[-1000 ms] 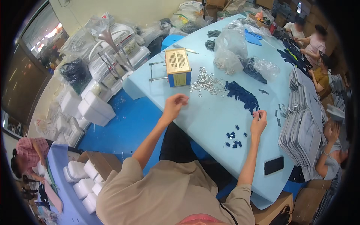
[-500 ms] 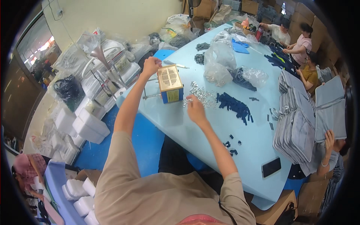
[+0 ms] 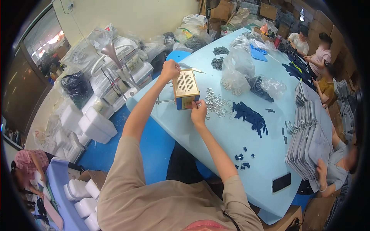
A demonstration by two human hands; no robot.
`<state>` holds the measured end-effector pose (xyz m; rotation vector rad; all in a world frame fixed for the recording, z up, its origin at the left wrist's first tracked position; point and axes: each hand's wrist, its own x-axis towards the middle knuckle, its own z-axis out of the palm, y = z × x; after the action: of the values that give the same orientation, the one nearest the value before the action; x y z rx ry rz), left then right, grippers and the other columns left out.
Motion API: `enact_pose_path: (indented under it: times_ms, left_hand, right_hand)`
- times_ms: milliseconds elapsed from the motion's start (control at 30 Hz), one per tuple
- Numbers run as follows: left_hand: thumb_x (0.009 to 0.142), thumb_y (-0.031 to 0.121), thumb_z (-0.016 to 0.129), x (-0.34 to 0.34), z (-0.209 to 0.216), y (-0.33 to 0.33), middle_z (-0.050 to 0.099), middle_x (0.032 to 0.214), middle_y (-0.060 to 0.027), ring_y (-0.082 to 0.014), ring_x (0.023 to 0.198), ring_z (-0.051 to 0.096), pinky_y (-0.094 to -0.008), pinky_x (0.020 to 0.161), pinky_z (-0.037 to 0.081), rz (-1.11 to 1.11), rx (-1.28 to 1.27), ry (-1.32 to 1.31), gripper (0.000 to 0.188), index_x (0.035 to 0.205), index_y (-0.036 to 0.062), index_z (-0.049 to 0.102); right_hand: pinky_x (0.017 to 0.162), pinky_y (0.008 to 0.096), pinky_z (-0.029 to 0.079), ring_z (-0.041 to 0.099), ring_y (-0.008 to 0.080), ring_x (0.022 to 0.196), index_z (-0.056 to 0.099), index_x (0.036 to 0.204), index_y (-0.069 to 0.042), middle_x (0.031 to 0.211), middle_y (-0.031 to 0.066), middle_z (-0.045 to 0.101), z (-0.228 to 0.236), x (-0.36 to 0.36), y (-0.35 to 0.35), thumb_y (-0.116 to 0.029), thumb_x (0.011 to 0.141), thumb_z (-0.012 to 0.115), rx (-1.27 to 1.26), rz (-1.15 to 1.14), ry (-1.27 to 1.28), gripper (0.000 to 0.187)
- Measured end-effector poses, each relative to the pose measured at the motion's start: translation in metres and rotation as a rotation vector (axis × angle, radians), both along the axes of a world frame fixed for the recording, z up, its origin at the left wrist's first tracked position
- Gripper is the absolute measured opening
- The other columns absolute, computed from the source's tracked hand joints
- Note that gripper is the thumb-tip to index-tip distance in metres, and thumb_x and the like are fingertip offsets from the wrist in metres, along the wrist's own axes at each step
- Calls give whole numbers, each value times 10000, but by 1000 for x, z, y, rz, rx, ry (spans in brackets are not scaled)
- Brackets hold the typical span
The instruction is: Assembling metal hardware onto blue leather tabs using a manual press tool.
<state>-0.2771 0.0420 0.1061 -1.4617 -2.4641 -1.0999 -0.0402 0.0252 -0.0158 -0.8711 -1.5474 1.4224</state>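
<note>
A small box (image 3: 186, 85) with a slotted pale wooden top and blue sides stands at the table's left edge. Metal rods (image 3: 166, 101) stick out from its left side. At the box's far left corner is my left hand (image 3: 170, 70), its fingers curled closed; what they hold is hidden. My right hand (image 3: 198, 112) pinches at the box's front right corner, over its yellowish front; anything between the fingertips is too small to name. Just right of it lie loose silvery metal rings (image 3: 217, 104). Beyond them is a heap of navy fabric strips (image 3: 249, 116).
Small dark pieces (image 3: 241, 157) and a phone (image 3: 281, 182) lie nearer me on the pale blue table (image 3: 216, 142). Clear plastic bags (image 3: 238, 67) stand farther back. Stacked grey fabric pieces (image 3: 308, 148) line the right edge, where a person's hand (image 3: 322, 171) touches them. Several people work beyond.
My right hand has moved left from the metal rings to the front corner of the box. My left hand stays at the far corner. The whole view has shifted slightly.
</note>
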Motion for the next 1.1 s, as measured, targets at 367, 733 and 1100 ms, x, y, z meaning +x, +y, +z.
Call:
enact_pose_path:
  times_ms: [367,733,1100]
  left_hand:
    - [735,141,784,7,11,-8,744,881,-243,-358,861,754,-410,853,587,2,-122,37,282,984,8,794]
    - [851,37,720,103,74,-69,776,877,-149,-177,802,763,-298,744,583,-362,301,-335,65,859,-14,759]
    - [903,-34,710,311,-52,-203,719,1016,-105,-152,878,695,-296,791,573,-500,133,-979,114,1007,-31,758]
  right_hand:
    - [636,368,472,673,216,642,478,904,-28,753,133,752,8,16,10,-83,1003,589,118,-6,-1,158]
    - [627,225,483,639,100,709,798,1000,1,865,67,731,78,119,-3,-72,886,782,215,146,66,136]
    - [811,271,563,699,134,886,721,1131,58,995,92,739,63,284,-88,31,943,677,-231,352,-64,195]
